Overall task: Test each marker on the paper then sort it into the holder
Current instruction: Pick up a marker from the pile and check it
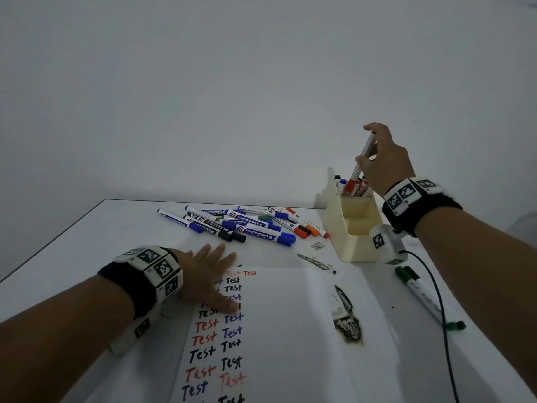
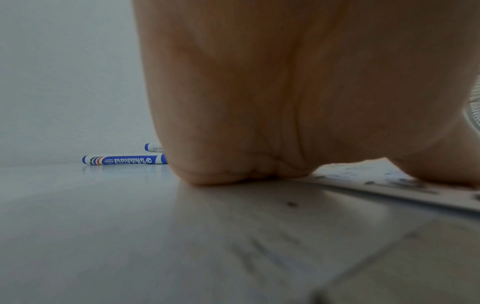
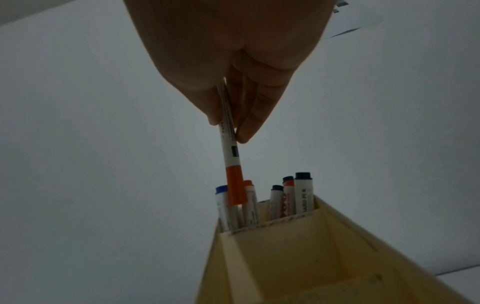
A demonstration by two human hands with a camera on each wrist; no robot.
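Taking the holder (image 1: 359,242) as the landmark: far to its left, the left hand (image 1: 207,276) lies flat with fingers spread, pinning the paper (image 1: 290,330) where rows of "Test" are written. It holds nothing, and it should keep the sheet in place for the markers to come.

Between that hand and the holder, just left of the holder, lies the pile (image 1: 241,223) of capped markers, blue, black, green and orange, probably those not yet tested.

Above the holder's rear compartment, the right hand (image 1: 383,161) pinches the orange marker (image 1: 360,164) by its upper barrel between thumb and fingers, cap down. In the right wrist view the cap (image 3: 235,186) is level with the tops of the markers already standing there, blue, orange and black.

To finish this step well, I judge the hand should steer the cap into a gap between the standing markers, keep the barrel near upright, and lower it before letting go, so it neither catches on a neighbour nor tips the holder. The front compartments appear empty.

Right of the holder, two green markers (image 1: 421,295) lie on the table (image 1: 72,242).
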